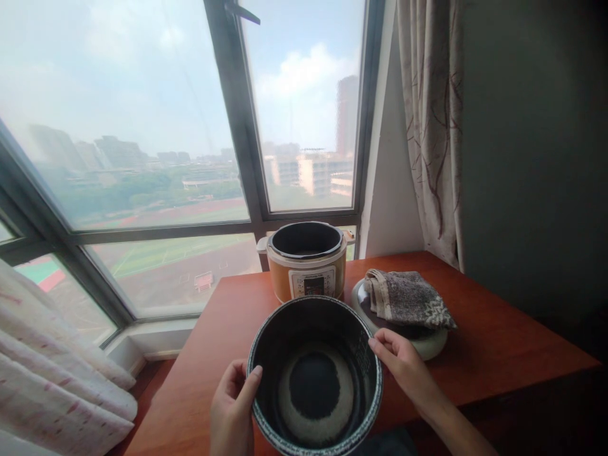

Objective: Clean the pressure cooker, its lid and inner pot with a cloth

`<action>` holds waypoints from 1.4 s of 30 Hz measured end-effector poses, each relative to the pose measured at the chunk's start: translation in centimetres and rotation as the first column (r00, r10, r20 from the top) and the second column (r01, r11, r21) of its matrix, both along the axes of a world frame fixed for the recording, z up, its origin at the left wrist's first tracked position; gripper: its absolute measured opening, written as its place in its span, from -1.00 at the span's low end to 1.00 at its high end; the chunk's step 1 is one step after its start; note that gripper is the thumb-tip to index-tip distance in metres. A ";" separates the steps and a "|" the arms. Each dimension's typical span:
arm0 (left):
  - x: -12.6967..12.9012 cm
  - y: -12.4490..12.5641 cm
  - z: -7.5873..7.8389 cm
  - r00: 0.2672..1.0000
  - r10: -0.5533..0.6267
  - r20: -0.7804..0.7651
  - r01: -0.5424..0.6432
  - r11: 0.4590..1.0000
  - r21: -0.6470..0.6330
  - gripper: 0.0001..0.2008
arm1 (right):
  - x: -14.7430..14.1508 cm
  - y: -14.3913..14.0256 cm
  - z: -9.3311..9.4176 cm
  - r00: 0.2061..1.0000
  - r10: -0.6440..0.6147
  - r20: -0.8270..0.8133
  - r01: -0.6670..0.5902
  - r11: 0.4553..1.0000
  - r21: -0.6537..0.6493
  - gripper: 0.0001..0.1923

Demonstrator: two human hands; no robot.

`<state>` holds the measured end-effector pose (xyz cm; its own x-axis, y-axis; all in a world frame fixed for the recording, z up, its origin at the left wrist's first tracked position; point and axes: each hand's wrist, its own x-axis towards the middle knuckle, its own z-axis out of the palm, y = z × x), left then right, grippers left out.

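A dark inner pot (315, 377) with a worn pale ring on its bottom is held over the near edge of the red-brown table (494, 329). My left hand (232, 408) grips its left rim with the thumb over the edge. My right hand (403, 362) grips its right rim. Behind the pot stands an orange and white electric cooker (308, 261), open, with an empty dark cavity. To the right of the cooker its lid (427, 343) lies on the table with a grey patterned cloth (407, 297) on top.
A large window (166, 158) runs behind the table, with a city view. A patterned curtain (430, 120) hangs at the right next to a dark wall. White and pink fabric (52, 373) lies at the lower left.
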<state>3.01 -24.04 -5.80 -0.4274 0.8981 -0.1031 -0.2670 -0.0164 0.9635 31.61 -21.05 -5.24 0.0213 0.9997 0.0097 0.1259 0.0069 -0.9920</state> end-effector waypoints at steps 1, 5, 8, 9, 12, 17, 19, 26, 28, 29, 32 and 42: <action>0.0 0.0 -0.1 1.000 0.003 -0.003 -0.003 1.000 0.000 -0.52 | 0.0 -0.1 0.1 1.000 0.015 -0.005 -0.015 1.000 -0.013 -0.50; 0.2 -0.1 -0.5 0.999 0.034 0.022 -0.034 0.999 0.006 -0.52 | 0.9 0.2 0.1 0.994 0.108 0.005 -0.108 0.994 0.001 -0.54; 0.2 0.0 -0.9 0.999 0.033 0.035 -0.034 0.999 0.022 -0.53 | 3.3 1.7 0.0 0.982 0.068 0.174 -0.083 0.993 0.084 -0.60; 0.2 0.0 -1.1 0.999 0.028 0.030 -0.029 0.999 0.030 -0.54 | 4.5 2.6 -0.1 0.965 -0.012 0.262 -0.025 0.990 0.136 -0.63; 0.1 0.0 -1.3 1.000 0.029 0.002 -0.029 0.998 0.052 -0.54 | 8.7 5.5 -0.6 0.777 -0.362 0.515 0.166 0.907 0.388 -0.73; 0.4 -0.1 -1.0 0.999 0.052 -0.011 -0.052 0.998 0.044 -0.53 | 14.3 9.3 -2.0 0.511 -0.423 0.748 0.023 0.877 0.480 -0.55; 0.4 -0.2 -0.9 0.998 0.054 -0.019 -0.053 0.997 0.048 -0.53 | 15.2 9.9 -2.5 0.462 -0.371 0.806 -0.013 0.905 0.424 -0.48; 0.0 -0.1 -1.4 0.998 0.013 -0.067 -0.009 0.998 0.056 -0.53 | 15.3 10.9 -2.8 0.386 -0.280 0.879 -0.141 0.924 0.356 -0.33; -0.1 0.0 -1.6 0.998 0.003 -0.062 0.000 0.998 0.058 -0.52 | 15.3 11.5 -2.9 0.387 -0.281 0.878 -0.145 0.922 0.359 -0.33; -0.2 0.1 -1.6 0.998 0.000 -0.061 0.003 0.998 0.059 -0.52 | 15.3 11.8 -2.9 0.389 -0.284 0.876 -0.137 0.923 0.361 -0.34; -0.3 0.1 -1.7 0.998 0.007 -0.066 -0.003 0.998 0.058 -0.52 | 15.4 12.7 -2.8 0.405 -0.298 0.865 -0.117 0.921 0.372 -0.41; -0.4 0.1 -1.8 0.997 0.001 -0.081 0.004 0.998 0.063 -0.52 | 14.5 13.4 -2.1 0.402 -0.307 0.863 -0.136 0.912 0.388 -0.58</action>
